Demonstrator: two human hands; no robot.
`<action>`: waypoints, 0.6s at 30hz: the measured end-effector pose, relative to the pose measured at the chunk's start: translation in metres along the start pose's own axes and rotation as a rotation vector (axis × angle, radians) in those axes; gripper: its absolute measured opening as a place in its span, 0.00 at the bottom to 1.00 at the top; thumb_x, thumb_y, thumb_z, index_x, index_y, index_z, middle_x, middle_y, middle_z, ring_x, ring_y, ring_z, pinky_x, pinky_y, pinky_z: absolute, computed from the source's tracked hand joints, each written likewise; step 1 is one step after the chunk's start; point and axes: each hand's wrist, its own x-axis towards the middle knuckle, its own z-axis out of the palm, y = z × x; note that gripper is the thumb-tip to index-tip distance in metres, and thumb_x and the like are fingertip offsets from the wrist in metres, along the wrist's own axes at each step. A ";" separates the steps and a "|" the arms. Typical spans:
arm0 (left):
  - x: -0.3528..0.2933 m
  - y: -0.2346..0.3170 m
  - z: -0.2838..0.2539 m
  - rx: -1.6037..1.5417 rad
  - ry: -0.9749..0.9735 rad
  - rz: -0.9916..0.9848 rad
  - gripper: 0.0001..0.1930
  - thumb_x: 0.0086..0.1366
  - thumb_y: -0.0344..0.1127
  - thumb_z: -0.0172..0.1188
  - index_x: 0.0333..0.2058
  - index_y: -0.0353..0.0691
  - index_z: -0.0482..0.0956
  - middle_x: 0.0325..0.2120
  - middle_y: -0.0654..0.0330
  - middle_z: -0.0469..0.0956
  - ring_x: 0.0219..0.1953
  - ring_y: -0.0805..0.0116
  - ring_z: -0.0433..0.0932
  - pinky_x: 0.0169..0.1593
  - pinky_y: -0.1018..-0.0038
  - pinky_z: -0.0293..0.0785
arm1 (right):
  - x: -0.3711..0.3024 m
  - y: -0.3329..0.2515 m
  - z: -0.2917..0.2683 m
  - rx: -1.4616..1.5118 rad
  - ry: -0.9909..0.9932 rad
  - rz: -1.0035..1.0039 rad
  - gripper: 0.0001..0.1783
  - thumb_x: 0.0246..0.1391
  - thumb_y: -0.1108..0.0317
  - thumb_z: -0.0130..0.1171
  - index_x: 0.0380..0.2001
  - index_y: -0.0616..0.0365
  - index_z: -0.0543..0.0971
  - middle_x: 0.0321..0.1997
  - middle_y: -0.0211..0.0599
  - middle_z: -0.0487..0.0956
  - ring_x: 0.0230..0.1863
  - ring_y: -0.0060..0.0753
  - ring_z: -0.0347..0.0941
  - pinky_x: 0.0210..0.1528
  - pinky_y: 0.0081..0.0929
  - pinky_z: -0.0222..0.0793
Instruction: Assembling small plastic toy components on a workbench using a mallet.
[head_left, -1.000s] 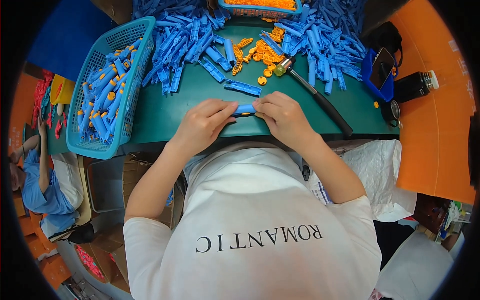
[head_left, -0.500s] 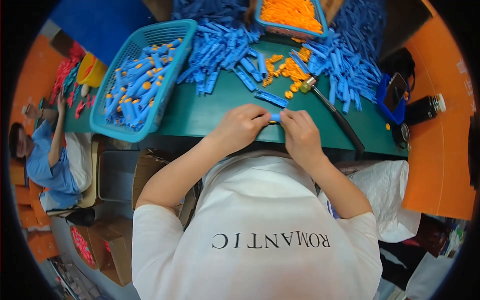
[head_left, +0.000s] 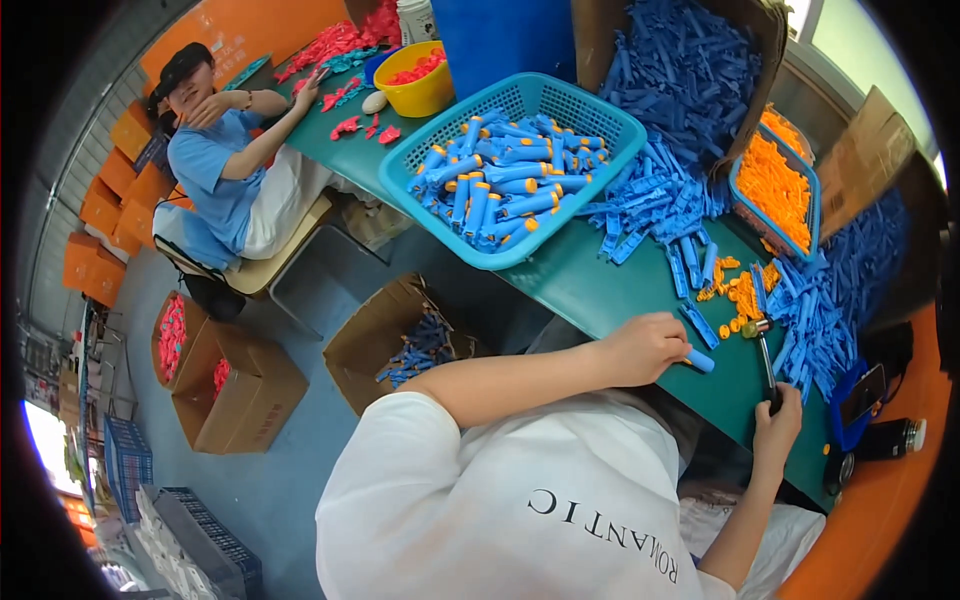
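Note:
My left hand (head_left: 642, 350) is closed at the front edge of the green table (head_left: 570, 285), holding a blue plastic tube (head_left: 700, 361) that juts out to the right of its fingers. My right hand (head_left: 777, 425) is wrapped round the black handle of a small hammer (head_left: 767, 360), whose metal head rests near some small orange plastic parts (head_left: 742, 295). Just beyond the tube lies a blue half-shell (head_left: 698, 324). Loose blue shells (head_left: 660, 195) are heaped farther back.
A teal basket (head_left: 495, 260) of blue tubes with orange ends stands left of my hands. Behind are a basket of orange parts (head_left: 772, 190) and a box of blue shells (head_left: 685, 80). A co-worker (head_left: 235, 155) sits at far left. A blue tray (head_left: 848, 425) and black bottle (head_left: 890, 438) stand at right.
The view has swung left. My right hand has left the tube and taken hold of the hammer's handle; my left hand keeps the tube. The co-worker's one hand is now raised toward the face.

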 end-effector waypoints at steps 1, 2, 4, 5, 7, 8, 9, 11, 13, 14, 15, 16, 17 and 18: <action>-0.003 0.000 0.000 0.014 0.005 -0.005 0.04 0.60 0.26 0.67 0.35 0.38 0.84 0.35 0.59 0.81 0.39 0.57 0.79 0.40 0.64 0.78 | 0.000 -0.002 0.000 0.009 -0.002 -0.013 0.21 0.55 0.78 0.59 0.53 0.63 0.77 0.46 0.49 0.78 0.46 0.49 0.76 0.49 0.38 0.71; -0.003 0.000 0.001 0.032 0.019 -0.020 0.04 0.60 0.26 0.67 0.35 0.37 0.84 0.35 0.59 0.81 0.38 0.57 0.79 0.39 0.64 0.77 | 0.000 -0.014 -0.007 0.077 0.016 -0.014 0.20 0.57 0.77 0.59 0.54 0.63 0.76 0.44 0.49 0.79 0.44 0.46 0.77 0.48 0.35 0.71; -0.003 0.001 0.001 0.065 0.064 -0.028 0.03 0.60 0.27 0.67 0.34 0.37 0.84 0.33 0.58 0.80 0.36 0.57 0.78 0.37 0.64 0.76 | -0.001 -0.033 -0.024 0.172 -0.060 0.085 0.22 0.64 0.77 0.56 0.61 0.60 0.76 0.41 0.46 0.81 0.42 0.35 0.78 0.46 0.32 0.71; -0.002 0.001 0.002 0.068 0.062 -0.028 0.03 0.60 0.27 0.67 0.34 0.37 0.84 0.33 0.58 0.80 0.36 0.57 0.78 0.37 0.64 0.76 | -0.005 -0.039 -0.026 0.174 -0.061 0.085 0.22 0.64 0.77 0.56 0.61 0.60 0.76 0.41 0.46 0.81 0.42 0.35 0.78 0.46 0.32 0.71; 0.001 0.002 0.002 0.045 0.084 -0.042 0.03 0.59 0.29 0.68 0.30 0.37 0.84 0.29 0.59 0.79 0.35 0.57 0.78 0.39 0.63 0.76 | -0.012 -0.047 -0.026 0.387 -0.027 -0.168 0.26 0.63 0.79 0.56 0.65 0.57 0.75 0.44 0.41 0.82 0.41 0.30 0.75 0.45 0.32 0.71; 0.001 0.002 0.002 0.046 0.083 -0.046 0.03 0.59 0.29 0.68 0.30 0.37 0.84 0.29 0.59 0.79 0.35 0.57 0.78 0.39 0.63 0.76 | -0.012 -0.050 -0.025 0.343 -0.009 -0.270 0.29 0.63 0.81 0.54 0.67 0.55 0.73 0.42 0.34 0.81 0.33 0.22 0.70 0.36 0.27 0.68; 0.001 0.002 0.001 0.036 0.083 -0.050 0.02 0.59 0.28 0.67 0.30 0.37 0.84 0.30 0.59 0.79 0.35 0.57 0.78 0.39 0.63 0.76 | -0.015 -0.055 -0.030 0.345 -0.013 -0.270 0.29 0.63 0.81 0.54 0.67 0.55 0.73 0.42 0.34 0.81 0.33 0.22 0.70 0.36 0.27 0.68; 0.001 0.001 0.001 0.028 0.085 -0.056 0.02 0.59 0.28 0.67 0.29 0.37 0.84 0.30 0.59 0.79 0.35 0.57 0.78 0.39 0.63 0.76 | -0.022 -0.072 -0.043 0.356 -0.219 -0.096 0.29 0.63 0.82 0.54 0.67 0.55 0.74 0.36 0.30 0.79 0.27 0.18 0.63 0.28 0.23 0.61; 0.000 0.001 0.002 0.026 0.089 -0.041 0.02 0.58 0.27 0.68 0.30 0.37 0.83 0.30 0.58 0.78 0.35 0.57 0.77 0.39 0.63 0.76 | -0.028 -0.079 -0.041 0.402 -0.191 -0.126 0.29 0.63 0.82 0.54 0.67 0.54 0.74 0.29 0.27 0.74 0.23 0.17 0.58 0.24 0.22 0.56; 0.000 0.001 0.002 0.029 0.092 -0.044 0.02 0.58 0.27 0.68 0.30 0.37 0.83 0.30 0.58 0.78 0.35 0.57 0.77 0.39 0.63 0.76 | -0.031 -0.085 -0.047 0.389 -0.204 -0.095 0.29 0.63 0.82 0.54 0.67 0.53 0.74 0.27 0.28 0.73 0.23 0.18 0.58 0.24 0.22 0.56; -0.001 0.001 0.002 0.016 0.094 -0.042 0.02 0.58 0.27 0.68 0.30 0.37 0.83 0.31 0.59 0.78 0.35 0.57 0.77 0.39 0.63 0.76 | -0.033 -0.088 -0.050 0.376 -0.217 -0.064 0.29 0.63 0.81 0.54 0.67 0.53 0.74 0.26 0.28 0.71 0.23 0.19 0.59 0.25 0.22 0.57; -0.001 0.001 0.002 0.003 0.096 -0.039 0.03 0.57 0.26 0.68 0.30 0.37 0.82 0.31 0.59 0.78 0.35 0.57 0.77 0.39 0.64 0.77 | -0.033 -0.088 -0.049 0.378 -0.219 -0.069 0.29 0.63 0.81 0.54 0.67 0.53 0.74 0.26 0.28 0.71 0.23 0.19 0.59 0.25 0.22 0.57; -0.001 0.001 0.001 0.008 0.096 -0.040 0.03 0.57 0.26 0.68 0.30 0.37 0.82 0.31 0.59 0.78 0.35 0.57 0.77 0.39 0.64 0.77 | -0.034 -0.088 -0.049 0.331 -0.232 -0.109 0.28 0.64 0.81 0.54 0.67 0.53 0.74 0.25 0.29 0.70 0.23 0.20 0.58 0.25 0.23 0.57; 0.000 0.001 0.000 -0.013 0.094 -0.035 0.03 0.57 0.26 0.68 0.31 0.37 0.82 0.31 0.59 0.78 0.35 0.57 0.77 0.39 0.64 0.77 | -0.035 -0.088 -0.047 0.284 -0.244 -0.149 0.28 0.64 0.80 0.54 0.67 0.52 0.74 0.24 0.30 0.69 0.23 0.20 0.58 0.25 0.23 0.57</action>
